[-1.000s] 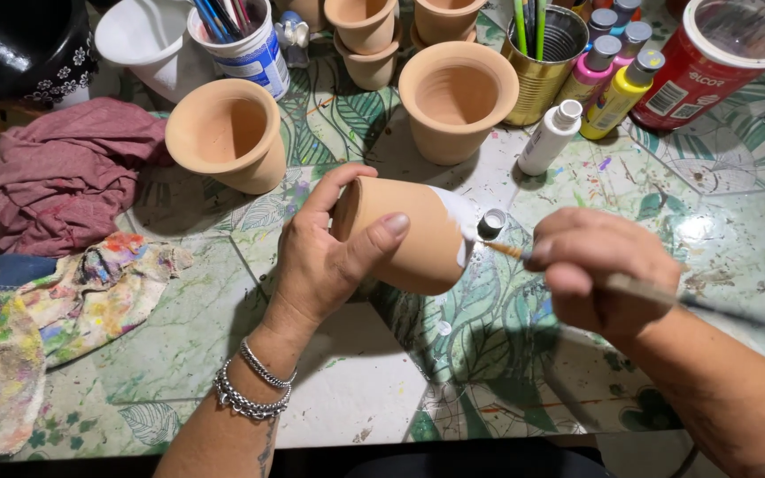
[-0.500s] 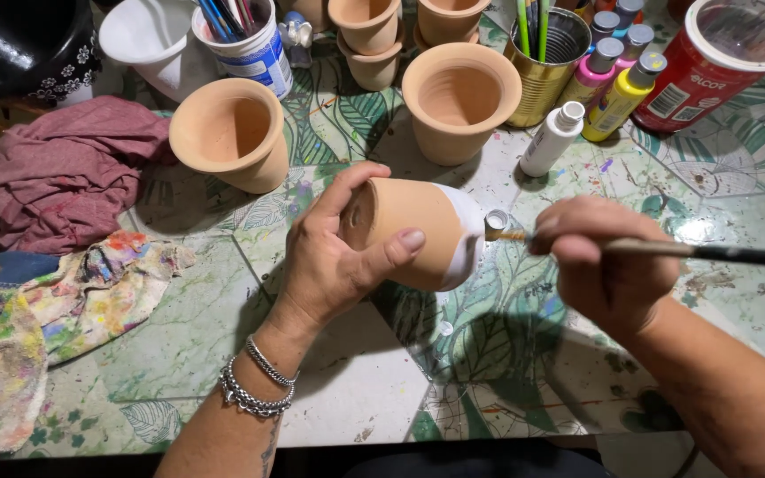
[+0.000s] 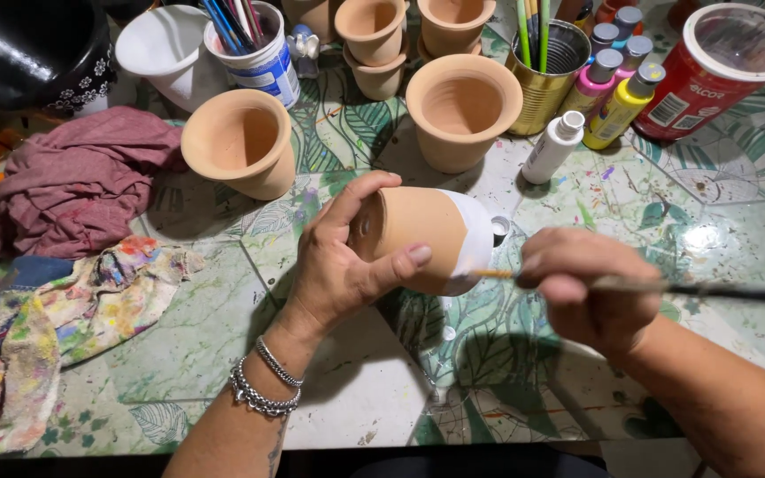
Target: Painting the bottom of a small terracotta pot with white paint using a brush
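Observation:
My left hand (image 3: 338, 265) grips a small terracotta pot (image 3: 418, 235) lying on its side above the table, thumb across its side and fingers over its base. The pot's rim end is painted white. My right hand (image 3: 582, 288) holds a long paintbrush (image 3: 719, 290), whose tip touches the white band on the lower part of the pot. A small open paint cap (image 3: 499, 227) sits on the table just behind the pot. A white paint bottle (image 3: 551, 147) lies tilted farther back.
Unpainted terracotta pots (image 3: 241, 152) (image 3: 462, 111) stand behind, with two stacked ones (image 3: 374, 40). A tin of brushes (image 3: 546, 57), pink and yellow paint bottles (image 3: 617, 102), a red can (image 3: 719, 66), a cup of pens (image 3: 254, 44), a maroon cloth (image 3: 77, 181) and a paint-stained rag (image 3: 55, 327) surround.
The brush left the paint cap and came down onto the pot's white band. My left hand turned the pot slightly, and the white painted area looks wider.

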